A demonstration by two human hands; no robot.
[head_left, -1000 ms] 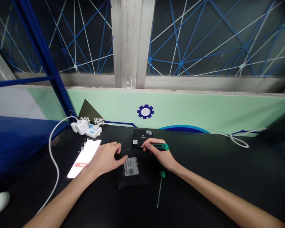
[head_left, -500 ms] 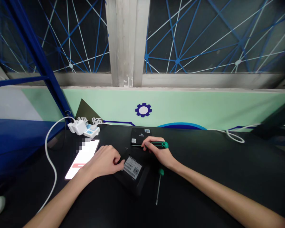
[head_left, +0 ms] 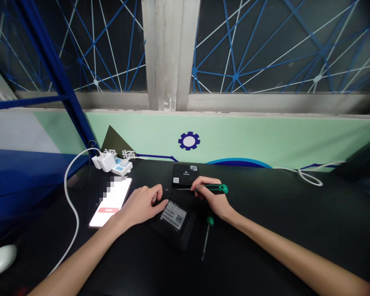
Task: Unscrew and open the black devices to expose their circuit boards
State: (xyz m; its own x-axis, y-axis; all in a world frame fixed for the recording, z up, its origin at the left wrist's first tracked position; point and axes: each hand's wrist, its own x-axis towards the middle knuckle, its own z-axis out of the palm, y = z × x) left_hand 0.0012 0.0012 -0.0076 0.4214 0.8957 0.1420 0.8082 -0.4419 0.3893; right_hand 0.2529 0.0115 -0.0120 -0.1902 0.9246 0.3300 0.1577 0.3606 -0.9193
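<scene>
A flat black device with a white label [head_left: 174, 222] lies turned at an angle on the black table [head_left: 296, 230]. My left hand [head_left: 143, 202] rests on its upper left corner, fingers curled over the edge. My right hand [head_left: 210, 195] is closed round a green-handled screwdriver [head_left: 216, 189], whose thin shaft points left toward my left hand's fingertips. A second black device [head_left: 185, 176] with small stickers lies just behind the screwdriver. Another green-handled screwdriver [head_left: 207, 237] lies loose on the table beside the labelled device.
A lit phone [head_left: 111, 201] lies to the left of my left hand. Behind it are a white charger plug [head_left: 104, 162] and a power strip [head_left: 122, 166], with a white cable [head_left: 70, 205] looping down. Another white cable [head_left: 310, 179] lies at the back right.
The labelled device has been rotated from square to angled under my left hand. My right hand has drawn the screwdriver slightly to the right.
</scene>
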